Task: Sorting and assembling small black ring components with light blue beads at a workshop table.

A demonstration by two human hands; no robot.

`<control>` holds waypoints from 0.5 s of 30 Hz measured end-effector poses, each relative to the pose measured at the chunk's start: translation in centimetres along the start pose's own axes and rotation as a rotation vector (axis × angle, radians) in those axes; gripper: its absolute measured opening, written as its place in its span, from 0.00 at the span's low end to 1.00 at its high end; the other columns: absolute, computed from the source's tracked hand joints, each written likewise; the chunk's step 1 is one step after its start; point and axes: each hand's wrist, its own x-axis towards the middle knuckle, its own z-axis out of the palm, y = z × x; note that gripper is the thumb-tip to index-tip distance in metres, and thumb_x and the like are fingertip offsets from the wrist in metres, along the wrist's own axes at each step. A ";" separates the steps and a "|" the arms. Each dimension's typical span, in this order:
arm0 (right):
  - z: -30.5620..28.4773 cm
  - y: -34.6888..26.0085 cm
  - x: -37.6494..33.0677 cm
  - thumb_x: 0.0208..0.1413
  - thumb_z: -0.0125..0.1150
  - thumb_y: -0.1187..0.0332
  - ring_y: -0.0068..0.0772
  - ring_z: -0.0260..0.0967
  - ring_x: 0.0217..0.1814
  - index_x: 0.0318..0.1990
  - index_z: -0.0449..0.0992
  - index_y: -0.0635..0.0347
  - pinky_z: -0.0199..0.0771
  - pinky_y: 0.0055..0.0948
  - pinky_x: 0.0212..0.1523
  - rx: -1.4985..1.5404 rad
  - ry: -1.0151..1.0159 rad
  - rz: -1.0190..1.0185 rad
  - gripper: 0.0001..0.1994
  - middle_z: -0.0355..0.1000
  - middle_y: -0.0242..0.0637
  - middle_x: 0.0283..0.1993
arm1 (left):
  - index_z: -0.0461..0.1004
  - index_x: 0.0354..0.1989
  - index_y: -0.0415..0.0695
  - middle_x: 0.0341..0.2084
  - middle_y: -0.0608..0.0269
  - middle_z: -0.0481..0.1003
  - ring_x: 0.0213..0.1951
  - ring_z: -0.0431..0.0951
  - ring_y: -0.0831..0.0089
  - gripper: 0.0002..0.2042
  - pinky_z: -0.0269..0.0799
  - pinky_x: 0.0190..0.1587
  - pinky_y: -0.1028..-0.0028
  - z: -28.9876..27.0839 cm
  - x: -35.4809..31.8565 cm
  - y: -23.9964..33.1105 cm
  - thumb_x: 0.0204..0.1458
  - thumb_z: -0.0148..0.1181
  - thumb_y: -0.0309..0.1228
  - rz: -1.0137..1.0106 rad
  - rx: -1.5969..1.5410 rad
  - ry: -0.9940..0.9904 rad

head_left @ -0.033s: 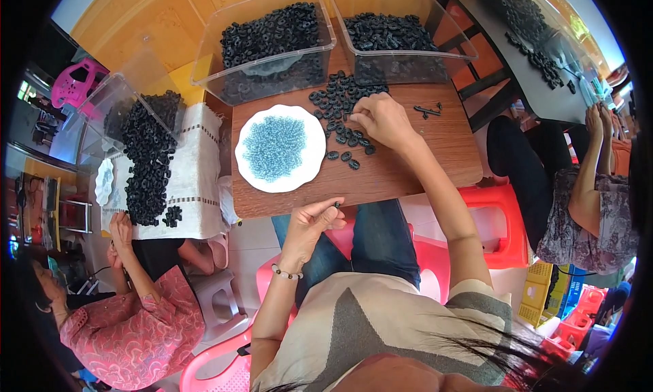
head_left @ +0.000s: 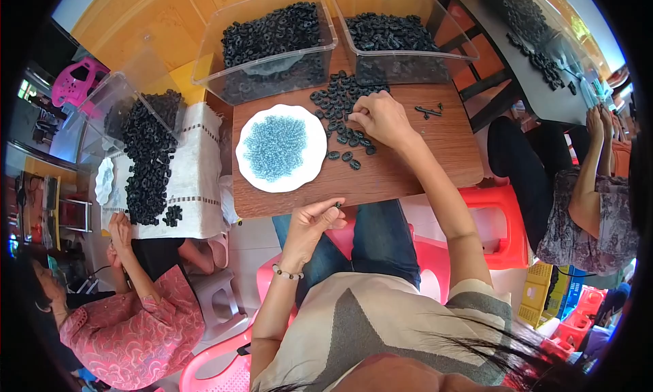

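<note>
At the front edge of the brown wooden table (head_left: 408, 171), my left hand (head_left: 309, 229) pinches a small black oval piece (head_left: 338, 205) between thumb and forefinger. My right hand (head_left: 385, 122) is over the right side of a spread of black oval plastic pieces (head_left: 333, 106). Its fingers are bent together at the pieces, and whatever lies between the fingertips is hidden. Left of that spread, a white scalloped plate (head_left: 320, 150) holds a mound of tiny clear bluish beads (head_left: 275, 147). A few loose oval pieces lie nearer me, right of the plate.
Two clear plastic bins, the left (head_left: 211, 86) and the right (head_left: 462, 48), hold black parts at the table's back. Thin black sticks (head_left: 428, 111) lie at the right. A co-worker (head_left: 136, 317) sits left beside a cloth-covered table (head_left: 194, 160); another (head_left: 588, 215) sits right.
</note>
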 end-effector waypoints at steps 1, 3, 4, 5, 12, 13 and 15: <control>0.6 0.2 0.4 0.54 0.72 0.64 0.53 0.75 0.46 0.34 0.83 0.60 0.76 0.48 0.45 0.001 -0.003 -0.002 0.09 0.80 0.44 0.36 | 0.80 0.57 0.38 0.37 0.58 0.83 0.36 0.86 0.72 0.16 0.84 0.43 0.72 0.0 0.0 0.0 0.64 0.64 0.32 -0.001 -0.002 0.003; 1.8 0.8 1.0 0.53 0.72 0.65 0.54 0.74 0.46 0.33 0.82 0.60 0.76 0.48 0.46 -0.128 -0.014 0.007 0.08 0.80 0.45 0.37 | 0.80 0.55 0.38 0.36 0.58 0.83 0.35 0.86 0.72 0.15 0.83 0.43 0.72 0.1 -0.1 0.0 0.63 0.65 0.32 0.015 -0.020 0.001; 2.0 0.6 1.2 0.53 0.72 0.65 0.54 0.74 0.46 0.33 0.82 0.60 0.76 0.48 0.46 -0.127 -0.018 0.003 0.08 0.80 0.45 0.37 | 0.80 0.55 0.38 0.36 0.58 0.83 0.35 0.86 0.72 0.15 0.83 0.43 0.72 0.0 -0.1 -0.1 0.63 0.65 0.32 0.014 -0.023 0.006; 2.0 0.5 1.4 0.54 0.71 0.66 0.54 0.74 0.46 0.33 0.82 0.60 0.76 0.49 0.47 -0.122 -0.043 0.021 0.07 0.80 0.45 0.38 | 0.81 0.55 0.38 0.37 0.58 0.83 0.36 0.86 0.72 0.15 0.83 0.43 0.72 -0.1 -0.1 -0.1 0.63 0.65 0.32 0.015 -0.027 0.005; 0.9 0.2 0.2 0.55 0.69 0.70 0.42 0.79 0.37 0.35 0.81 0.62 0.79 0.38 0.39 0.121 -0.079 0.072 0.05 0.81 0.43 0.35 | 0.80 0.55 0.38 0.39 0.55 0.84 0.37 0.86 0.69 0.15 0.83 0.43 0.70 0.1 -0.2 0.0 0.63 0.65 0.32 0.025 -0.057 0.010; 0.4 -0.1 -0.4 0.55 0.69 0.70 0.42 0.79 0.37 0.35 0.81 0.62 0.79 0.38 0.39 0.123 -0.083 0.072 0.05 0.81 0.43 0.35 | 0.80 0.55 0.38 0.39 0.55 0.84 0.37 0.86 0.69 0.15 0.83 0.43 0.70 0.4 -0.2 0.1 0.63 0.65 0.32 0.022 -0.059 0.014; -0.6 -1.6 -1.9 0.55 0.72 0.70 0.27 0.78 0.32 0.36 0.81 0.65 0.77 0.27 0.35 0.497 -0.061 0.124 0.08 0.81 0.38 0.31 | 0.79 0.56 0.37 0.40 0.54 0.84 0.37 0.86 0.69 0.16 0.83 0.44 0.70 0.6 -0.3 0.4 0.63 0.65 0.32 0.064 -0.038 0.030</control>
